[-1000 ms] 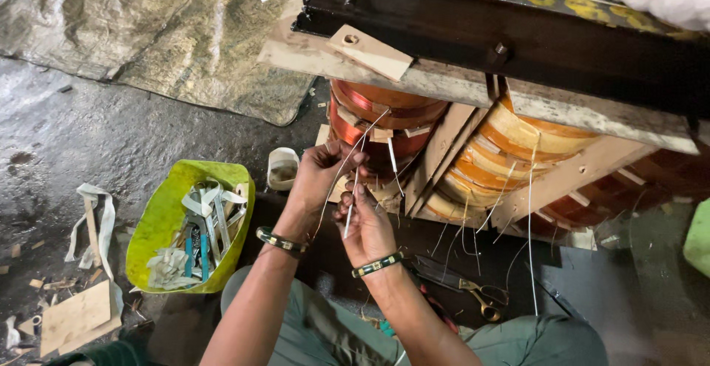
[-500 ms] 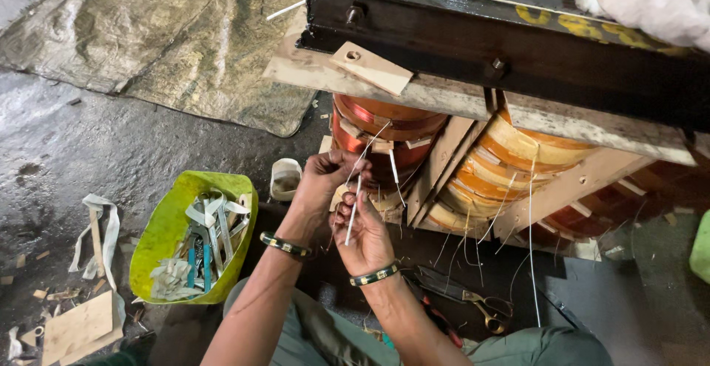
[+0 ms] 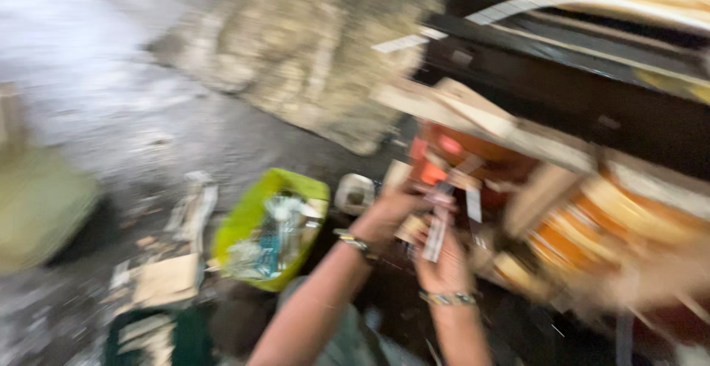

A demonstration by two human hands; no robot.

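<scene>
1. Since half a second ago my view has swung and smeared badly; both hands sit in much the same spot against the coils, lower in the frame now.
2. My left hand (image 3: 388,214) presses against the near face of the orange wound coil (image 3: 458,163), fingers curled in; blur hides whether they pinch anything, so I cannot tell.
3. My right hand (image 3: 444,266), just below and to the right of the left, seems closed around a pale strip (image 3: 436,236) that stands up from its fingers toward the coil, probably held upright to feed it in between the windings.
4. A wooden bar (image 3: 473,118) lies across the top of the coil, directly above both hands, so upward room is tight.
5. To the right of the right hand, a second coil (image 3: 592,225) crowds in close.
6. Left of the left hand there is more freedom: a small whitish cup (image 3: 355,192) stands near, then a green tub (image 3: 255,222) of scraps further off on the grey floor (image 3: 111,114).
</scene>
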